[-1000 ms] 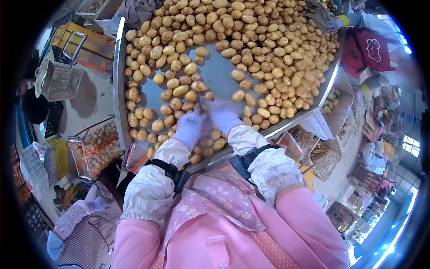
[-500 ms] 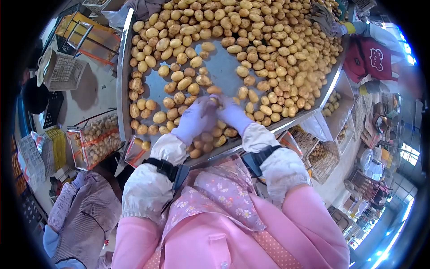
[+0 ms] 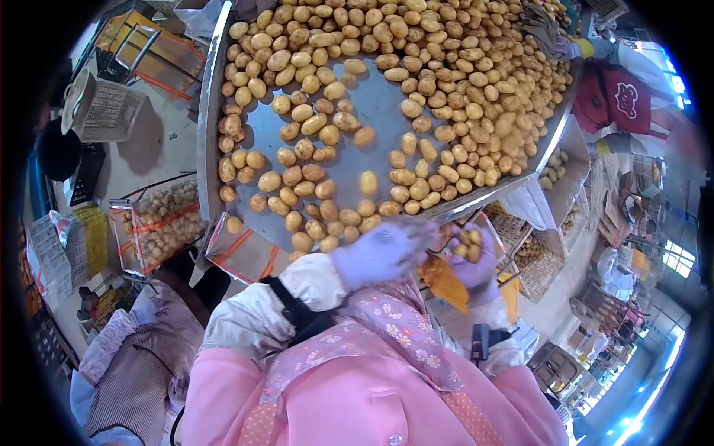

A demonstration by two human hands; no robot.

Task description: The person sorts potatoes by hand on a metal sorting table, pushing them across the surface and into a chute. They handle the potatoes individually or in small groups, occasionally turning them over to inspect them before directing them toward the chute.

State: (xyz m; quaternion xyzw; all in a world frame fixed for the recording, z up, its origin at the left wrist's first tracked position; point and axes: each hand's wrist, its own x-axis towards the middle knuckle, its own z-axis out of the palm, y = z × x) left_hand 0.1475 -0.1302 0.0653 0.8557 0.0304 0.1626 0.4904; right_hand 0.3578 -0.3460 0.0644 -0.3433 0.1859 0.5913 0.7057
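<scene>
Your right hand (image 3: 474,256) is cupped, palm up, around a small clutch of potatoes (image 3: 467,244), just off the near edge of the table (image 3: 349,160), at about 4 o'clock from its bare middle. Your left hand (image 3: 375,253) is blurred beside it, fingers loosely curled; I cannot tell whether it pinches anything. Both sit above an orange bag (image 3: 444,282) held close to your apron.

To do this well, keep the cupped palm level and deep so no potato rolls off the fingertips, bring the left hand under as a guard, and hold both directly over the bag mouth rather than over the gap beside the table.

The held potatoes are too small and bunched to read a clear long axis. The loose potato (image 3: 368,183) on the bare steel at 12 o'clock from your hands lies with its long axis running 12 to 6.
</scene>
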